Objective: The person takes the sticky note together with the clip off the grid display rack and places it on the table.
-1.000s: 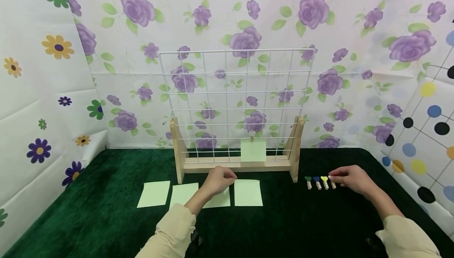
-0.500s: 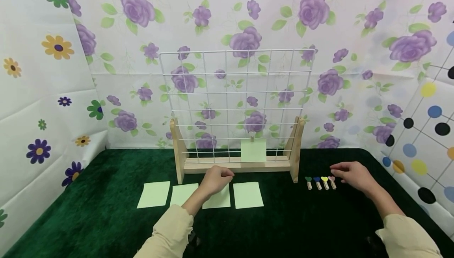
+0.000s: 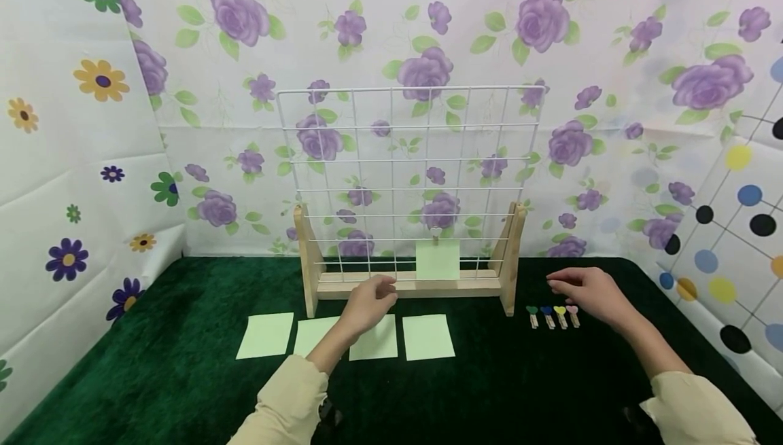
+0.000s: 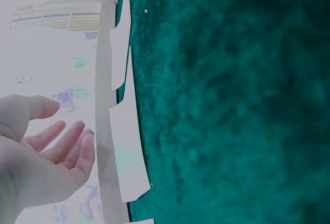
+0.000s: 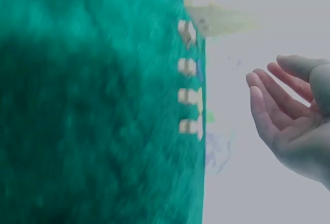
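My left hand [image 3: 369, 306] hovers over the row of pale green paper squares, its fingers loosely bent and holding nothing, as the left wrist view confirms. Under it lies a paper square [image 3: 374, 340], with another paper square [image 3: 428, 337] just to the right. My right hand [image 3: 593, 293] is raised above several small wooden clothespins with heart tops; its relaxed fingers are empty in the right wrist view. Nearest it are the pink-heart clothespin [image 3: 573, 316] and the yellow-heart clothespin [image 3: 561, 317]. On the wire grid [image 3: 391, 159], a clothespin [image 3: 436, 235] holds up one paper square [image 3: 438, 259].
Wooden uprights [image 3: 512, 261] and a crossbar [image 3: 349, 290] support the grid at the back of the green cloth [image 3: 153, 377]. Further left lie two more paper squares, one partly behind my left forearm [image 3: 327, 348]. Patterned sheets [image 3: 612, 180] surround the table.
My left hand has drawn back from the rightmost paper square, shifted slightly left and loosened its fingers. The right hand has left the pink-heart clothespin and risen up and leftward. The clothespins stay put.
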